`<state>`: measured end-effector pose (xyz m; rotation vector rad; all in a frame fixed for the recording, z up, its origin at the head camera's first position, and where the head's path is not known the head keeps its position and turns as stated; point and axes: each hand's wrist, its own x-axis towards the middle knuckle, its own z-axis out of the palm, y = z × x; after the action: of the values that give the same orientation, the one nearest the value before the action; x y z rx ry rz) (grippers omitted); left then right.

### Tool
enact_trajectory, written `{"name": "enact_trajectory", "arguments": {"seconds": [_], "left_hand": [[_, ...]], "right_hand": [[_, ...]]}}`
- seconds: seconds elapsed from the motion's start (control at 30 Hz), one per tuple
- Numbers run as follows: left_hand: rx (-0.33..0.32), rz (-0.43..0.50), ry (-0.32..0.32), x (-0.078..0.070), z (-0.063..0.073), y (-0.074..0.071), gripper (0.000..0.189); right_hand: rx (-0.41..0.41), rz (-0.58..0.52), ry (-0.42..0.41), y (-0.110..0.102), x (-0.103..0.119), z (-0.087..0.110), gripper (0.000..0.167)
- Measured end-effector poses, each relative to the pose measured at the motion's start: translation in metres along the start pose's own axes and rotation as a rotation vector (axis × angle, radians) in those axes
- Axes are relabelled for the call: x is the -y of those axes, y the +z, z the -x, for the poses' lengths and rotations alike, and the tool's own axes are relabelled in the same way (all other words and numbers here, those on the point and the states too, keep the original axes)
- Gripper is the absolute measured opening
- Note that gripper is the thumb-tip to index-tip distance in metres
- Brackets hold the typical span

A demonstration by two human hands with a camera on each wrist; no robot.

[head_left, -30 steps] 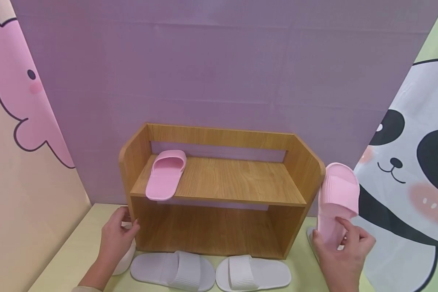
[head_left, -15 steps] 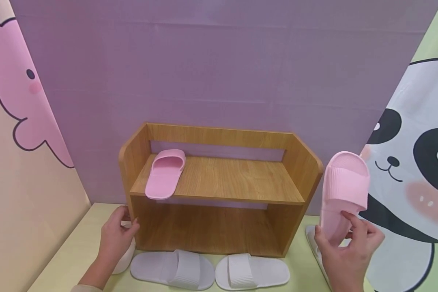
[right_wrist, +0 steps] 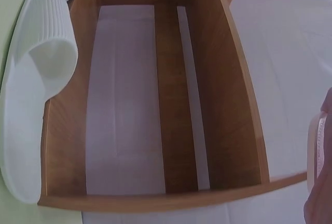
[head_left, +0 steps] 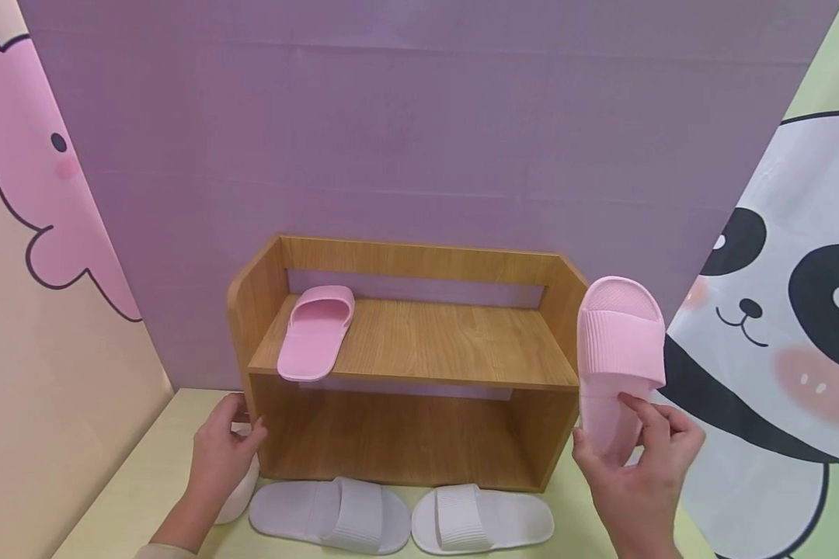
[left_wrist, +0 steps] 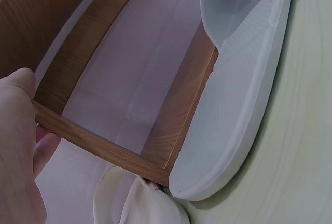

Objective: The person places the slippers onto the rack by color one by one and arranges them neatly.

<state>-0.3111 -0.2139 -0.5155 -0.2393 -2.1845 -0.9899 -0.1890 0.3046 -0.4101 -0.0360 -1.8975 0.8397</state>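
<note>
My right hand (head_left: 639, 470) holds a pink slipper (head_left: 621, 349) by its heel end, thumb on one side and fingers on the other. The slipper is raised, toe up, in front of the right side panel of a two-tier wooden shoe rack (head_left: 454, 334). Only an edge of this slipper (right_wrist: 313, 151) shows in the right wrist view. My left hand (head_left: 224, 454) grips the front edge of the rack's left panel; in the left wrist view the hand (left_wrist: 21, 136) pinches that wooden edge. Another pink slipper (head_left: 315, 341) lies on the upper shelf at the left, heel toward me.
A greyish slipper (head_left: 328, 514) and a white slipper (head_left: 492, 519) lie toe to toe along the rack's front. Beside the rack's left panel is another white slipper (head_left: 238, 497), partly behind my left hand. A purple backdrop (head_left: 419, 140) hangs behind the rack.
My right hand has lifted the pink slipper from beside the right panel, then moved it left until it overlaps that panel in the head view. My left hand stays on the rack.
</note>
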Motion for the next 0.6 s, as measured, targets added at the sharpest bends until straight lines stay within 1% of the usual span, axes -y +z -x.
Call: {"name": "enact_trajectory", "arguments": {"seconds": [0.1,0.27,0.43,0.6], "left_hand": [[-0.006,0.002,0.004,0.001,0.000,0.000,0.037],[-0.001,0.004,-0.001,0.001,0.000,0.000,0.037],[0.014,-0.012,-0.015,0.000,0.000,0.001,0.038],[0.012,-0.017,-0.015,0.003,0.000,0.001,0.037]], "right_hand": [[0.018,-0.011,-0.025,0.005,0.004,0.000,0.079],[0.052,-0.034,-0.043,0.015,0.011,0.000,0.076],[0.092,-0.031,-0.041,0.024,0.019,0.000,0.076],[0.118,-0.039,-0.051,0.032,0.027,0.000,0.076]]}}
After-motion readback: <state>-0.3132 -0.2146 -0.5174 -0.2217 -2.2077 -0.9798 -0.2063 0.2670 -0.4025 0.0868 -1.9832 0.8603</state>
